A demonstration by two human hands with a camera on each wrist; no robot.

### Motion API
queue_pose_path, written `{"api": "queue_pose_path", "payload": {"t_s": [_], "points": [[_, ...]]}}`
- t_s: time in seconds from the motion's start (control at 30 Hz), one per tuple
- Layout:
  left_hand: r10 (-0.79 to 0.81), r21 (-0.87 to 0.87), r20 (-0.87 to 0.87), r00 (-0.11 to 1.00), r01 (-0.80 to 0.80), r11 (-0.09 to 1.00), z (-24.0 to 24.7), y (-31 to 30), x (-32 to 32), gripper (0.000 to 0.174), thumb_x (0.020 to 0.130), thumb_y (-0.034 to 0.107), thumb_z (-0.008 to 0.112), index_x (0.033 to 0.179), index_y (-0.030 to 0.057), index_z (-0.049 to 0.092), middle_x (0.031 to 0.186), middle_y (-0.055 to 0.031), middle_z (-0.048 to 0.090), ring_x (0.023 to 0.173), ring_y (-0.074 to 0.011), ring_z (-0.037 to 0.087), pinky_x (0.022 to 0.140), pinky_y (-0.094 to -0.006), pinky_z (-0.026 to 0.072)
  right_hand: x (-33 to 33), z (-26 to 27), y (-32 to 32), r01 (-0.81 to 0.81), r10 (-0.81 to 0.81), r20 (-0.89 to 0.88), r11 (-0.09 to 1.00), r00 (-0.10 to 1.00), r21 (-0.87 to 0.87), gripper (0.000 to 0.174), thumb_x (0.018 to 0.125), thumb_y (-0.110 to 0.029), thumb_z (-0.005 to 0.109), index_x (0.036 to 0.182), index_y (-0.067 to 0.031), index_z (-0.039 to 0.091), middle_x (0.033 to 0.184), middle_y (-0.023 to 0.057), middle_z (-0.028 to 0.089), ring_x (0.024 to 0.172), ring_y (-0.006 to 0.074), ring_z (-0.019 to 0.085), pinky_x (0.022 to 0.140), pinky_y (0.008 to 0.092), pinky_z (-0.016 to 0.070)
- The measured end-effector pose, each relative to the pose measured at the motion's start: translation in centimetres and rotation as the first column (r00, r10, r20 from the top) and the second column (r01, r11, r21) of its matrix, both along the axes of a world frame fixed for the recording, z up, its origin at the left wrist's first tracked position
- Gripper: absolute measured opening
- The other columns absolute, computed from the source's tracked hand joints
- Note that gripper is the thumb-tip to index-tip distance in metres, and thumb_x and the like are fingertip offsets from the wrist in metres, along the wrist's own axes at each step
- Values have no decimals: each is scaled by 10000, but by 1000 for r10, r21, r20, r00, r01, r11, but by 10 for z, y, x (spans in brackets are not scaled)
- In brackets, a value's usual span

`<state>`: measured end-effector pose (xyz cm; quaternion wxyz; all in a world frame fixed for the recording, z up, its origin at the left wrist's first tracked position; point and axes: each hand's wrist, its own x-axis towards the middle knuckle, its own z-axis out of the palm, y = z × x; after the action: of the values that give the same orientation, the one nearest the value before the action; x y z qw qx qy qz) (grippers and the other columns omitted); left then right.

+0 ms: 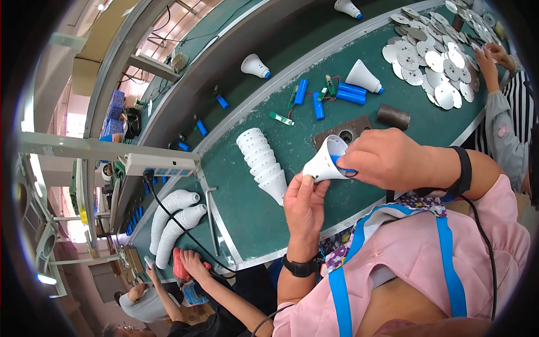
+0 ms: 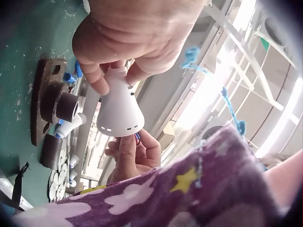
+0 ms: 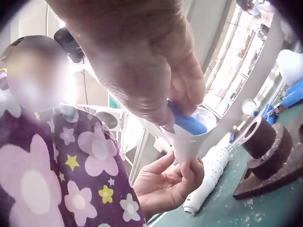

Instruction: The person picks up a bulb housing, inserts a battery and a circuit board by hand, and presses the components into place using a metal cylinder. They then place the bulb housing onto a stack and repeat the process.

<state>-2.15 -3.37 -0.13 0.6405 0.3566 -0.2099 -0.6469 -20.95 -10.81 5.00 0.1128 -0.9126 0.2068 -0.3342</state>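
Observation:
The left hand (image 1: pixel 305 205) grips a white cone-shaped housing (image 1: pixel 321 166) by its narrow end, with the wide mouth facing the right hand. In the left wrist view, the left hand's (image 2: pixel 135 38) thumb and fingers pinch the neck of the housing (image 2: pixel 120 111). The right hand (image 1: pixel 384 160) pinches a blue cylinder (image 1: pixel 341 164) at the mouth. From the right wrist view, the blue cylinder (image 3: pixel 189 124) lies slanted, partly inside the rim, under the right hand's (image 3: pixel 142 61) fingertips. The cylinder's inner end is hidden in the head view.
On the green table lie stacked white housings (image 1: pixel 261 160), blue cylinders with circuit boards (image 1: pixel 319 105), a brown metal fixture (image 1: pixel 359 124), a dark metal tube (image 1: pixel 394 116) and many silvery discs (image 1: pixel 435 62). Another person's hands (image 1: pixel 489 59) are at the right; a red tool (image 1: pixel 181 265) is at lower left.

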Motion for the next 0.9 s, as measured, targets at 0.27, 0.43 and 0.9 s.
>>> {"api": "queue_pose_path", "payload": {"t_s": [0.27, 0.43, 0.9], "points": [[-84, -15, -182, 980, 82, 996, -3, -18, -21, 275, 902, 138, 468, 1134, -7, 443, 1116, -123, 524, 965, -187, 557, 860, -306, 490, -6, 10, -29, 44, -31, -37, 918, 999, 394, 196, 695, -196, 684, 828, -115, 565, 630, 59, 558, 624, 239, 573, 524, 344, 429], [-196, -13, 51, 979, 197, 980, 7, -32, -31, 410, 861, 40, 501, 1253, 17, 383, 1082, -113, 515, 926, -173, 567, 796, -289, 488, -20, 30, -44, 17, 17, -170, 980, 985, 196, 185, 676, -205, 671, 809, -118, 576, 636, 79, 570, 639, 262, 584, 532, 370, 439], [-128, -19, 718, 685, 203, 979, -24, -62, -37, 352, 748, -12, 624, 1093, 3, 551, 1126, -40, 468, 694, -29, 531, 548, -169, 435, 1, 35, -68, -59, 58, -585, 998, 809, 16, 205, 630, -162, 653, 772, -56, 550, 619, 82, 570, 632, 251, 590, 498, 380, 455]]}}
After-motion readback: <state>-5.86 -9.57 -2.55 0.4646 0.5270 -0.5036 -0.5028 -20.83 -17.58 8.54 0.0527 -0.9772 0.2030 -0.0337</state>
